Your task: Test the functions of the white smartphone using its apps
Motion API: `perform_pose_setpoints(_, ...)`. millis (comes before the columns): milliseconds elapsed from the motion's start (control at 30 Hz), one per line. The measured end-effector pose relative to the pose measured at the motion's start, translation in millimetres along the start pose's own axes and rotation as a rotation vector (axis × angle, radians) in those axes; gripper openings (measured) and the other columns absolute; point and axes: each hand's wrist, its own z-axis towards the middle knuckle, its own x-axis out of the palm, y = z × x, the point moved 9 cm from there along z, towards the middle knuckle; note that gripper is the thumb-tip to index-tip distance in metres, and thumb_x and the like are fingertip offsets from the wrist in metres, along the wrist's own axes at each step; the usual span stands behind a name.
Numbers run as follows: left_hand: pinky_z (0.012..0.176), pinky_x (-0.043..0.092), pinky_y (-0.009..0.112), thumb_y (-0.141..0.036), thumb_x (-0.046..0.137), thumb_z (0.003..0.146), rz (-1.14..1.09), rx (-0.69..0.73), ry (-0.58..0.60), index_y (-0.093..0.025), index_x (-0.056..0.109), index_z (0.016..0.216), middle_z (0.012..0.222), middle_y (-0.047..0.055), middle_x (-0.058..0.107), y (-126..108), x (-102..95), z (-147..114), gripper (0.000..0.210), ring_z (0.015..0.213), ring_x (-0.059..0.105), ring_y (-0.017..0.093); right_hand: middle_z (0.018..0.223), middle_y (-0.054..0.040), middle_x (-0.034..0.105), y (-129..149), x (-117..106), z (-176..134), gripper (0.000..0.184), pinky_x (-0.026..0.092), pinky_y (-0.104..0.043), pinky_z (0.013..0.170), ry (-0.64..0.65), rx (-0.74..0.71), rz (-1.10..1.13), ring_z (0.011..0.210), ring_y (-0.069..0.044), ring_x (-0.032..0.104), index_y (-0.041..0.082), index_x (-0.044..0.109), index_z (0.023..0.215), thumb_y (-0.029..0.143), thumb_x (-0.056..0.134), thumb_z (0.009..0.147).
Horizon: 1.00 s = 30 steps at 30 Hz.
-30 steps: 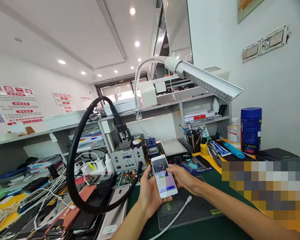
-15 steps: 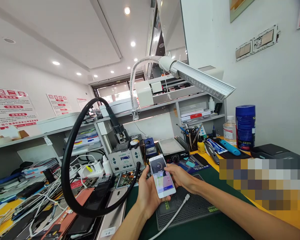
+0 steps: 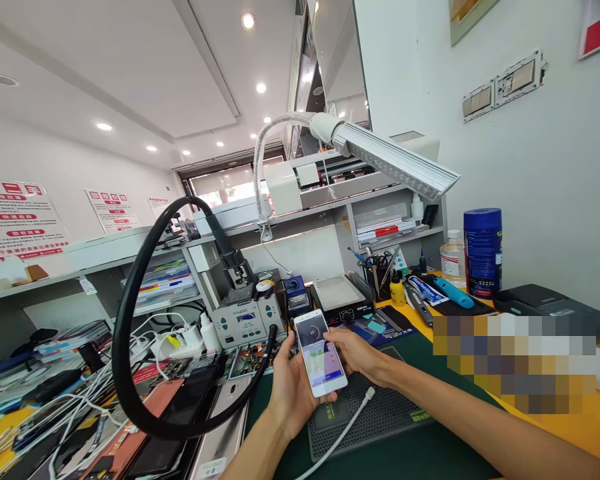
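Note:
A white smartphone is held upright, screen toward me, with a round dial on the dark upper part and a colourful lower part. My left hand cradles it from the left and below, fingers hidden behind. At the right edge, my right hand grips it too, its thumb over the screen's side. Below the phone lies a dark grey perforated mat on a green work surface. A white cable crosses the mat, its plug end apart from the phone.
A thick black hose loops at left from a hot-air rework station. Several phones and tangled cables cover the left side. Overhead hangs a lamp. At right stand a blue canister, a clear bottle and a black device.
The lower part of the phone's screen shows a different picture. The whole view has shifted slightly, while both hands keep their hold on the phone.

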Motion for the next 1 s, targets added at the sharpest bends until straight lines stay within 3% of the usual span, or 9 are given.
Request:
perform_pose_setpoints(300, 0.049, 0.048, 0.03, -0.067, 0.047, 0.085, 0.007, 0.003, -0.006, -0.01, 0.061, 0.113, 0.083, 0.01, 0.063, -1, 0.0, 1, 0.065, 0.064, 0.062, 0.023, 0.077, -0.0033, 0.063, 2, 0, 0, 0.025, 0.044, -0.026, 0.053, -0.001, -0.007, -0.011, 0.065, -0.019, 0.06, 0.019, 0.059, 0.098, 0.034, 0.049, 0.081)
perform_pose_setpoints(500, 0.05, 0.047, 0.03, -0.068, 0.047, 0.084, 0.014, -0.011, -0.015, -0.01, 0.06, 0.109, 0.078, 0.009, 0.063, 0, -1.1, 2, 0.065, 0.064, 0.063, 0.023, 0.074, -0.0026, 0.063, 0, 1, 1, 0.031, 0.041, -0.024, 0.05, 0.019, -0.023, -0.004, 0.063, -0.018, 0.06, 0.02, 0.061, 0.101, 0.028, 0.051, 0.073)
perform_pose_setpoints(767, 0.05, 0.048, 0.031, -0.069, 0.046, 0.084, 0.006, -0.017, 0.004, -0.01, 0.06, 0.11, 0.08, 0.01, 0.063, 1, -0.3, 1, 0.065, 0.063, 0.062, 0.023, 0.074, -0.0028, 0.063, 8, 2, -7, 0.031, 0.043, -0.026, 0.056, -0.01, 0.006, 0.0, 0.064, -0.018, 0.059, 0.019, 0.06, 0.1, 0.028, 0.05, 0.073)
perform_pose_setpoints(1000, 0.05, 0.048, 0.03, -0.069, 0.046, 0.084, 0.006, -0.003, 0.041, -0.011, 0.061, 0.112, 0.081, 0.009, 0.063, 1, -0.8, 2, 0.067, 0.065, 0.063, 0.023, 0.08, -0.0049, 0.065, 10, 5, -9, 0.03, 0.044, -0.028, 0.059, -0.007, 0.008, -0.018, 0.068, -0.019, 0.059, 0.019, 0.061, 0.103, 0.037, 0.05, 0.082)
